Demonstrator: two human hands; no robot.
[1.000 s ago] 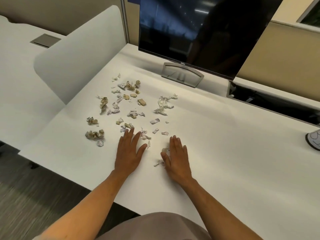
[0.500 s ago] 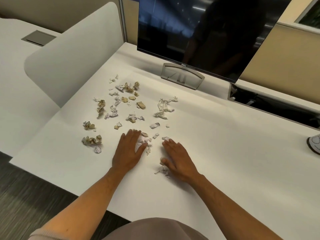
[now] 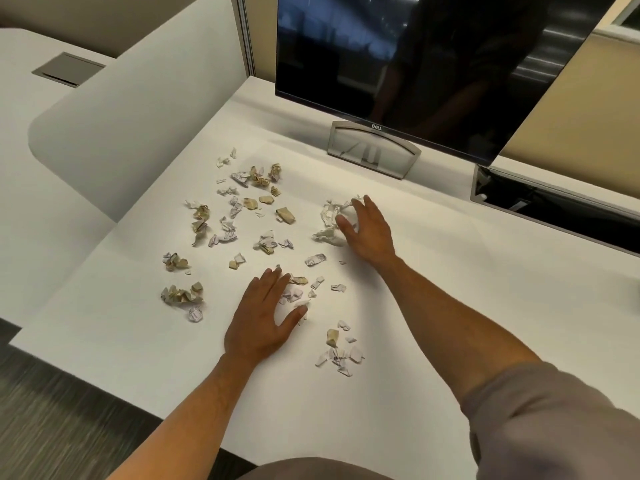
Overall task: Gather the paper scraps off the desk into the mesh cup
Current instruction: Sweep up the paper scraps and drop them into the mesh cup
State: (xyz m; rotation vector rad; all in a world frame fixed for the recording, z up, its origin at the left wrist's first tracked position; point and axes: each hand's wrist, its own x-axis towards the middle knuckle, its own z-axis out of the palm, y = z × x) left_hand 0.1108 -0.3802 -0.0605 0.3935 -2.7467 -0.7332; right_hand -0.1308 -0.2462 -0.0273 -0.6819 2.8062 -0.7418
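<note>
Across the counter (image 3: 433, 306) scraps (image 3: 242, 209) are lying scattered; no cup is being shown. Both hands, left (image 3: 261, 322) and right (image 3: 369, 233), are being laid flat with fingers spread. Light bits (image 3: 337, 351) near the edge risk being swept off.

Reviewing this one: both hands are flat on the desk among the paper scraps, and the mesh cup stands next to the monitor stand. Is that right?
Not quite. The head view shows no mesh cup anywhere; beside the monitor stand the desk holds none. The rest stands: the left hand and right hand lie open among the paper scraps.
</note>
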